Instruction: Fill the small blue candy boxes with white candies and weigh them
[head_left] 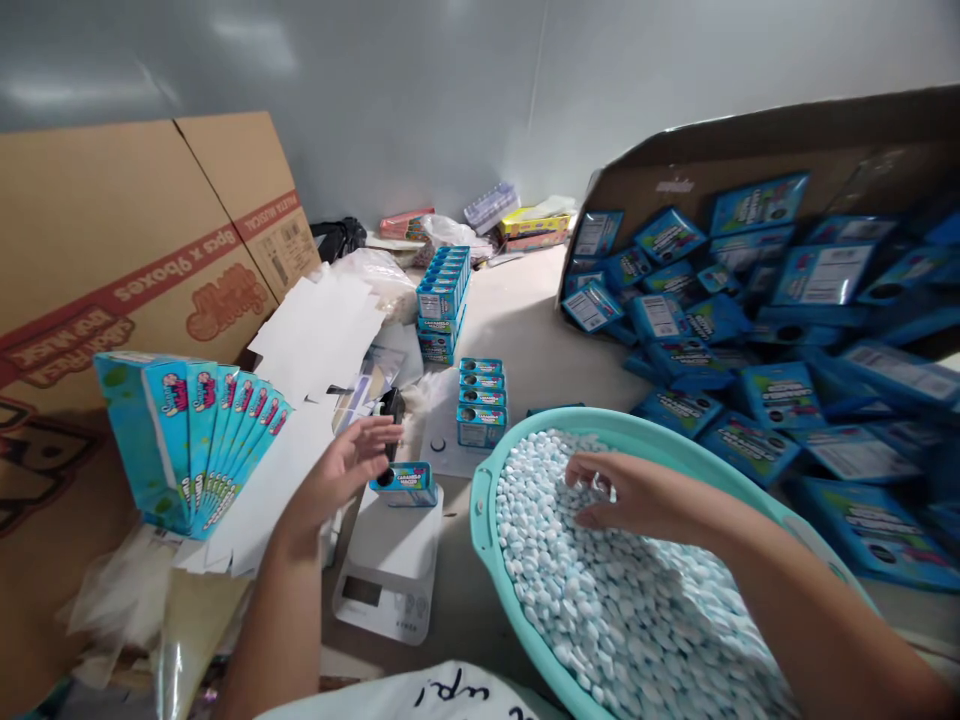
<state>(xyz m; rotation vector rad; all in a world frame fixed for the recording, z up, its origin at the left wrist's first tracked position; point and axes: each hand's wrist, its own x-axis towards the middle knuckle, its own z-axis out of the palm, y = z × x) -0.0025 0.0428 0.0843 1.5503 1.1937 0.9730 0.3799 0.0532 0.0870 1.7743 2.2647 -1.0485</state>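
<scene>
A small blue candy box (405,484) lies on the white kitchen scale (390,540). My left hand (352,460) is just left of the box, fingers stretched out and apart from the thumb; whether the thumb touches the box I cannot tell. To the right stands a turquoise tub (487,545) full of small white and pale-blue candies (592,610). My right hand (630,492) is low over the candies at the tub's far side, its fingers curved and the thumb apart from them. Candies show in the gap between, and none is clearly gripped.
Behind the scale, several blue boxes (481,415) stand in a row, with a taller stack (442,300) farther back. A large carton (660,140) of blue boxes leans at right. At left are fanned blue cartons (202,440), white card sheets (315,320) and a brown carton (135,220).
</scene>
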